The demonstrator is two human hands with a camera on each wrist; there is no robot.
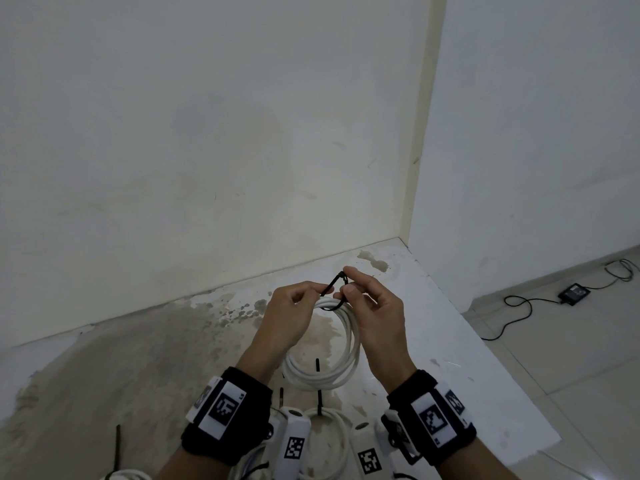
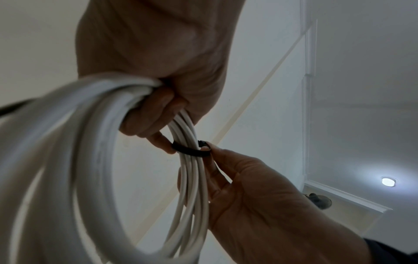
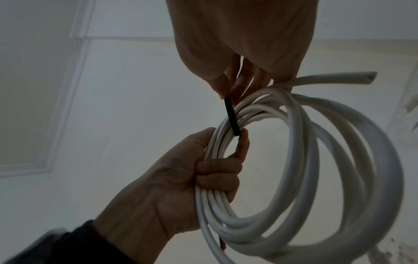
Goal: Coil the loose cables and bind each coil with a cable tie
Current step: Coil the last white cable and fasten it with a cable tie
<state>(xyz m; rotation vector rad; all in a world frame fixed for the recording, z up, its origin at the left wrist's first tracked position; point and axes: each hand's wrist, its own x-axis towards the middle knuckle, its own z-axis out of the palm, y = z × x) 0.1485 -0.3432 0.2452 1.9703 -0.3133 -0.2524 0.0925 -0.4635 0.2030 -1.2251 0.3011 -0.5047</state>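
Observation:
I hold a white cable coil point(image 1: 348, 344) upright above the stained ledge. My left hand point(image 1: 317, 292) grips the coil's top strands point(image 3: 210, 196), and its thumb and forefinger pinch the tail of a black cable tie point(image 1: 332, 285). My right hand point(image 1: 346, 280) pinches the tie's other end at the head. The tie point(image 2: 190, 151) loops around the bundled strands point(image 2: 192, 178). In the right wrist view the tie point(image 3: 231, 117) runs from my right hand's fingertips point(image 3: 226, 89) down to my left forefinger. A cut cable end point(image 3: 361, 78) sticks out to the right.
Another white coil point(image 1: 341, 427) bound with a black tie lies close to me on the ledge point(image 1: 450, 341). Loose black ties point(image 1: 117, 445) lie nearby. The ledge drops at its right edge to a tiled floor with a black adapter point(image 1: 573, 292) and its cord. Walls stand behind.

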